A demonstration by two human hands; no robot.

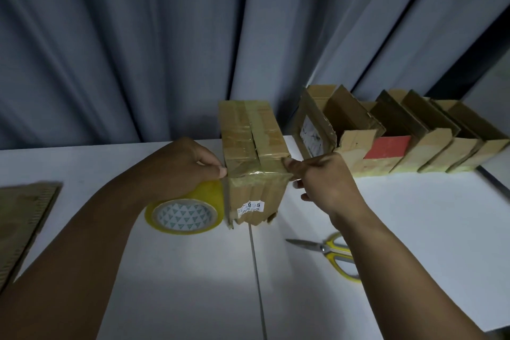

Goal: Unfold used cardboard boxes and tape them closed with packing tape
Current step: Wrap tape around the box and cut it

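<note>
**Both hands stretch tape over the box's near top edge**

Head view: a closed cardboard box [255,146] stands on the white table [400,215], at the middle of its far half, with its narrow end facing the camera. Brownish tape already runs along the seam of its top face. A small white label [251,206] sits low on the near face, and the bottom edge there looks ragged.

A shiny strip of tape [256,174] lies across the near top edge of the box, from corner to corner. The left hand [182,165] is at the left corner with its fingers curled, thumb and forefinger pinching that end of the strip against the cardboard. The right hand [325,182] is at the right corner, forefinger and thumb nipping the other end, with the remaining fingers loosely bent below.

A yellow tape roll [185,215] lies flat on the table just left of the box, partly under the left wrist. Yellow-handled scissors [325,248] lie near the right forearm, which hides part of the handles.

A row of open boxes [414,132] stands along the back right, one showing a red panel. A flattened cardboard sheet [22,215] lies at the left edge. A grey-blue curtain [138,36] hangs behind.
</note>
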